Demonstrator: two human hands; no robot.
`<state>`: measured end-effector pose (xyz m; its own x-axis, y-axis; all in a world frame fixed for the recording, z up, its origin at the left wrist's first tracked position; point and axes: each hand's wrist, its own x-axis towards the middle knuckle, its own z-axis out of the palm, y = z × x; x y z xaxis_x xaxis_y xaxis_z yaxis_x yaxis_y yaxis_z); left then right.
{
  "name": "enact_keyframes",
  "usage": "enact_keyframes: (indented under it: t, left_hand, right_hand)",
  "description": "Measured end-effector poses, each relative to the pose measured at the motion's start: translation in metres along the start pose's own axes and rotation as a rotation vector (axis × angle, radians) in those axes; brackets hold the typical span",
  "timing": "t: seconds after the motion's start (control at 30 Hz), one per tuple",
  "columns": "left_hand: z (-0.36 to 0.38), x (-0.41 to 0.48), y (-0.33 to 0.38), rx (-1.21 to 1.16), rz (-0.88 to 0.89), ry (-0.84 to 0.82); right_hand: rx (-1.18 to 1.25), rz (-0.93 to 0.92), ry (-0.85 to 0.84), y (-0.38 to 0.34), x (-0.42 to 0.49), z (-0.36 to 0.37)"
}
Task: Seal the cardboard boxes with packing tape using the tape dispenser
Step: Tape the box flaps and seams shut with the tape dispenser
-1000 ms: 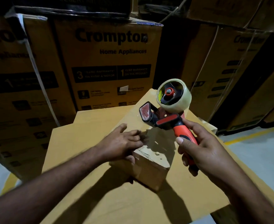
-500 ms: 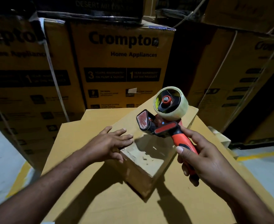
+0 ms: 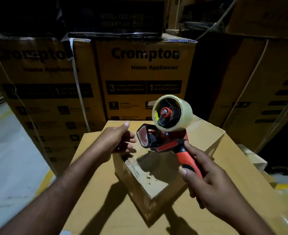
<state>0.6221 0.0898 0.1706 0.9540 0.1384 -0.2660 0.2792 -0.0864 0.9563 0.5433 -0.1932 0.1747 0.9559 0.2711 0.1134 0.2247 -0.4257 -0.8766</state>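
Cardboard forms the work surface: a small cardboard box (image 3: 156, 177) sits on a large carton (image 3: 238, 175), turned so that one corner points to 6 o'clock, toward the person.

Tape dispenser (image 3: 167, 143): held in the air above the far half of the small box and casting a shadow on its top face. The clear tape roll (image 3: 182, 114) is at 12 o'clock of the dispenser body. The front plate (image 3: 143, 135) points to 9 o'clock. The red-and-black handle (image 3: 185, 155) runs down toward 5 o'clock.

Right hand (image 3: 207, 182): clenched round the handle, with the thumb along its near side and the fingers wrapped behind it. This hand lies at 5 o'clock of the roll, over the right edge of the small box.

Left hand (image 3: 117, 141): at 9 o'clock of the front plate, just beside it but apart from it. The fingers are loosely curled, the thumb is raised and nothing is held. The hand is over the upper-left edge of the small box; whether the fingertips touch the cardboard cannot be told.

The small box therefore lies below and between the two hands, with the dispenser over it and nearer the right hand.

Surroundings: stacked cartons printed "Crompton Home Appliances" (image 3: 145, 72) stand at 12 o'clock behind the large carton. Grey floor (image 3: 12, 158) shows at 9 o'clock, and a yellow floor line (image 3: 287, 186) at 3 o'clock.
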Motion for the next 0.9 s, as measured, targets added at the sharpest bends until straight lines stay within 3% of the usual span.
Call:
enact_keyframes:
  t: [0.13,0.37,0.9]
  left_hand:
    - [0.011,-0.008,0.010,-0.287,-0.205,-0.229]
    - [0.002,-0.006,0.001,-0.499,-0.355,-0.192]
    - [-0.057,0.011,0.004,0.115,-0.164,-0.017]
  right_hand:
    - [-0.201,-0.097,0.026,0.002,0.000,0.011]
    - [-0.276,-0.191,0.041,0.004,0.005,0.024]
    - [-0.378,-0.285,-0.031,0.011,0.024,0.060]
